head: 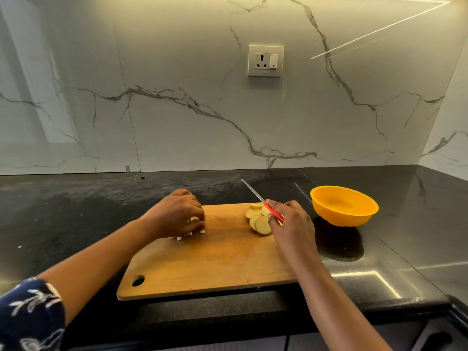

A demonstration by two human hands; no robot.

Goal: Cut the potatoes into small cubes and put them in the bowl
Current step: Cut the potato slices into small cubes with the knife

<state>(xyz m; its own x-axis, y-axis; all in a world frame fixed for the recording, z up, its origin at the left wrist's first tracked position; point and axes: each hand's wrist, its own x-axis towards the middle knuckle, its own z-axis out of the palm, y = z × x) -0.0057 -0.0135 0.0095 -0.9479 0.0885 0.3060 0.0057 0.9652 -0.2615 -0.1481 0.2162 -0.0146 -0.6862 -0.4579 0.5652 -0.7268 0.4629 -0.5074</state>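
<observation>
Wooden board (215, 262) is carrying it all: left hand (177, 214) is clutching cut potato pieces (179, 238) at the far left, right hand (291, 224) is gripping the knife (253, 191) beside firm, likely slippery slices (260, 224), best pinned from above while cutting. Orange bowl (342, 219) is waiting right.

Dark stone countertop (76, 211), wooden cutting board (215, 262) flat near its front edge, orange bowl (342, 217) just right

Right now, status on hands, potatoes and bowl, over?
Left hand holds cut pieces; right hand grips knife. Slices uncut on board. Bowl looks empty, unobstructed.
</observation>
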